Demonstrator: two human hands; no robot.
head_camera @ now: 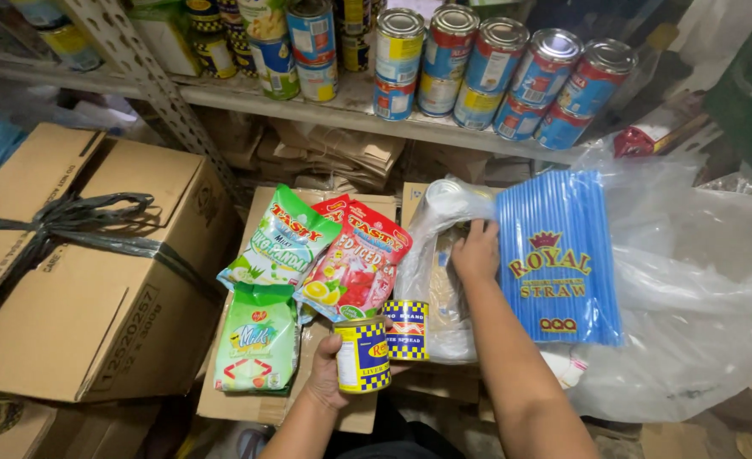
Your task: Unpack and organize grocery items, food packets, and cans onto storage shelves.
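- Down at the near edge of the cardboard sheet [248, 406], our left hand [329, 378] is wrapping thumb and fingers around a small yellow tin [361, 354], keeping it upright.
- Just beyond that grip, a second checkered tin [407, 330] is standing on the cardboard.
- Our right hand [475, 251] is pinching the mouth of a clear plastic bag [431, 280], holding it open; its contents are too blurred to tell.
- Right of that hand, a blue pack of straws [556, 255] is lying flat.
- Left of the held tin, drink-mix pouches [316, 251] are lying fanned out.

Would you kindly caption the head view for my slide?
Left hand holds a yellow can; right hand reaches into a clear bag beside blue straws.
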